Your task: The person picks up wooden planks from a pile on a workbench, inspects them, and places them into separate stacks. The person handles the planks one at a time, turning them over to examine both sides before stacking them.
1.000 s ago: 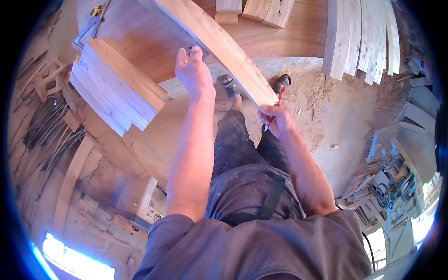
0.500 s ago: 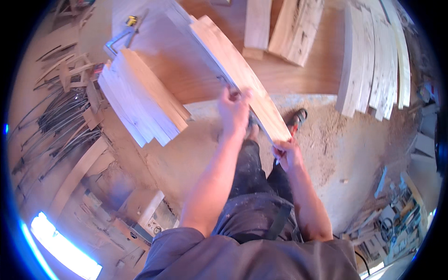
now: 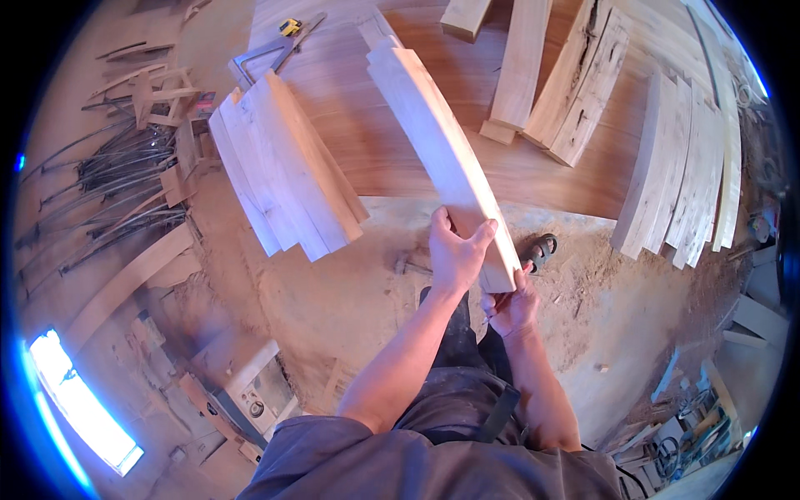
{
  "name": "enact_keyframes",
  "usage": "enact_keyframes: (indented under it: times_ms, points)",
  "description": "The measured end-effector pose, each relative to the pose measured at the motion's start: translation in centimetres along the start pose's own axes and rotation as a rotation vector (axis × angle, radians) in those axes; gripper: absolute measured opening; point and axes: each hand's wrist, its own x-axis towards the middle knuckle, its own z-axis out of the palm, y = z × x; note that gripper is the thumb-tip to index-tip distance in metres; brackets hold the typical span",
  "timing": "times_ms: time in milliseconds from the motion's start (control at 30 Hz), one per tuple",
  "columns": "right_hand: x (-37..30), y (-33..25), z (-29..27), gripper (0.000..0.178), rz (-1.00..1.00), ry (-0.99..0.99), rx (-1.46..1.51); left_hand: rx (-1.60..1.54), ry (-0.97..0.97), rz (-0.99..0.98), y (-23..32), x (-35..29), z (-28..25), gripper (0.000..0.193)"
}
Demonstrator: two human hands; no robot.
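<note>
Pale wood makes up the long plank (image 3: 454,158) that both hands share, its near end out past the front of the desk (image 3: 354,125), over the floor (image 3: 408,325), its far part reaching back above the desktop. The left hand (image 3: 457,254) has its grip clamped across the plank a little in from that near end, thumb over the upper face and fingers toward the left edge. The right hand (image 3: 512,310) has its grip closed around the near end itself, at the corner by the right edge, some fingers hidden underneath. With both grips gathered at one end, the long remainder probably needs some support from the desk, though I cannot tell whether its far end touches anything.

To the left, a stack of boards (image 3: 287,167) lies side by side with ends jutting over the desk's front edge; to the right, a row of greyish boards (image 3: 679,167) juts likewise. Such overhang seemingly leaves ends easy to grasp. Dark-cracked boards (image 3: 583,87) lie between, farther back. A yellow tape measure (image 3: 290,27) and a metal square (image 3: 254,60) sit behind the left stack, apparently out of the plank's way.
</note>
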Motion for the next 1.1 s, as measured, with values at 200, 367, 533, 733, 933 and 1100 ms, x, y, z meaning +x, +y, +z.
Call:
enact_keyframes:
  times_ms: [200,367,533,733,933,1100]
  points:
    - [0.6,0.6,0.9,0.063,0.156,0.029,0.033,-0.103,-0.093,-0.072,-1.5,2.0,-3.0,0.063]
    - [0.2,0.7,0.9,0.065,0.148,0.060,0.022,-0.345,-0.049,-0.185,-2.7,3.2,-4.5,0.067]
    - [0.8,0.3,1.3,0.065,0.075,0.260,0.033,-0.265,-0.030,-0.159,-2.2,5.0,-4.4,0.069]
    - [0.8,0.5,1.3,0.064,0.149,0.052,-0.060,-0.424,-0.035,-0.053,-0.5,8.3,-5.9,0.066]
    - [0.7,0.3,0.9,0.064,0.138,0.096,0.026,-0.296,-0.140,-0.008,1.8,9.0,-4.4,0.054]
    - [0.8,0.5,0.7,0.064,0.154,0.071,0.014,-0.107,-0.106,0.014,1.6,7.6,-4.1,0.054]
